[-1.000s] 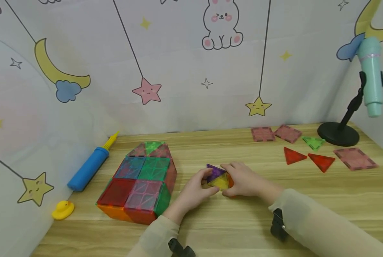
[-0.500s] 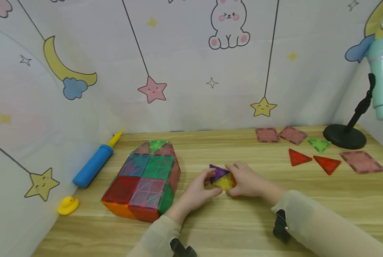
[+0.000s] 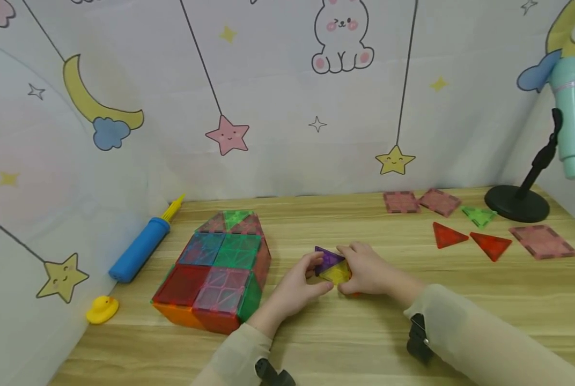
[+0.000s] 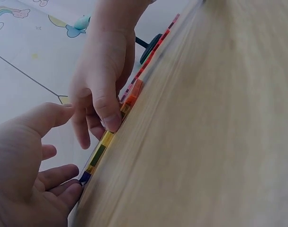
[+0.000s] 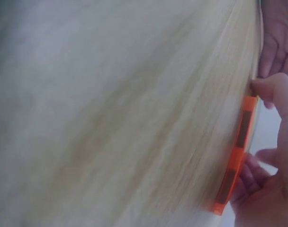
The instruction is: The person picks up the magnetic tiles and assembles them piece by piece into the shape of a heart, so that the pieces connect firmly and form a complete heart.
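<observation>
Flat on the table lie a purple triangular magnetic tile (image 3: 327,258) and a yellow one (image 3: 338,272), edge to edge between both hands. An orange magnetic tile (image 5: 237,153) sits under the right palm, mostly covered in the head view. My right hand (image 3: 368,271) pinches this group, thumb on the yellow tile's near edge and fingers at the far side. The fingers of my left hand (image 3: 294,287) touch the purple tile's left corner, while its thumb stays raised, apart from the tiles in the left wrist view.
Left of the hands stands a box-like house of coloured magnetic tiles (image 3: 212,273). Red triangles (image 3: 491,246), a green triangle (image 3: 479,216) and pink squares (image 3: 542,242) lie right. Around them are a toy microphone stand (image 3: 516,203), blue pump (image 3: 140,251) and rubber duck (image 3: 102,310).
The head view has shifted slightly. Both hands stay around the tiles almost without moving, and a little less of the orange tile shows beside the right hand.
</observation>
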Demonstrator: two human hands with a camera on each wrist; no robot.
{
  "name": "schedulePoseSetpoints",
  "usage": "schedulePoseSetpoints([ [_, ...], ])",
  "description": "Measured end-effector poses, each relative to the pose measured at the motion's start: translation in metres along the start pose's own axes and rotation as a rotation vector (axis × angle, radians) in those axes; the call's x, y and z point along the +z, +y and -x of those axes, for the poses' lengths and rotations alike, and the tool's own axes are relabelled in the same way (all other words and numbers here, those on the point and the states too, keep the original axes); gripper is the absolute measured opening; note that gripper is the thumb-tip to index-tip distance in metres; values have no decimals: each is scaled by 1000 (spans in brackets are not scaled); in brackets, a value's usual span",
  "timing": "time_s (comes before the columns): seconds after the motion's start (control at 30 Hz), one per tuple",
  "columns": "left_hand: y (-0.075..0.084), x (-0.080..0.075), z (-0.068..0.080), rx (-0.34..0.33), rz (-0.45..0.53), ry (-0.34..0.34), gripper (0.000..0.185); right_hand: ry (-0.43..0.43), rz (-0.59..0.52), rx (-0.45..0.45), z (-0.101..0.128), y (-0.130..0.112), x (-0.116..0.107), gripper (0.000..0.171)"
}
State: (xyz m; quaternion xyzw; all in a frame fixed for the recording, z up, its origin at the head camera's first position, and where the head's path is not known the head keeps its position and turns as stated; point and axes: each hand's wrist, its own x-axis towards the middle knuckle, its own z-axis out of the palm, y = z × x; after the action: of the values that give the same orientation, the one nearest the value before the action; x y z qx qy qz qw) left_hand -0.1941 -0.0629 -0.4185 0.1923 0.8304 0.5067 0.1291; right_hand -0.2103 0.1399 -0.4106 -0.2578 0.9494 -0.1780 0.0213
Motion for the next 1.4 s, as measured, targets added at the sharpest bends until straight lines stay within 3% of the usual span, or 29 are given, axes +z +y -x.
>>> schedulePoseSetpoints([
  [0.3, 0, 1, 0, 5, -3, 1, 64, -25, -43, 70, 1, -4, -5, 84],
  [0.63, -1, 0, 0, 59, 154, 95, 49, -28, -411, 185, 3, -8, -10, 63],
  [0.87, -5, -2, -2, 101, 138, 191, 38, -94, -683, 115, 11, -13, -9, 54],
  [1.03, -4, -1, -2, 99, 129, 199, 40, -149, -882, 103, 16, -18, -2, 57],
  [1.4, -2, -1, -3, 66, 165, 208, 38, -136, -1072, 131, 21, -24, 5, 64],
])
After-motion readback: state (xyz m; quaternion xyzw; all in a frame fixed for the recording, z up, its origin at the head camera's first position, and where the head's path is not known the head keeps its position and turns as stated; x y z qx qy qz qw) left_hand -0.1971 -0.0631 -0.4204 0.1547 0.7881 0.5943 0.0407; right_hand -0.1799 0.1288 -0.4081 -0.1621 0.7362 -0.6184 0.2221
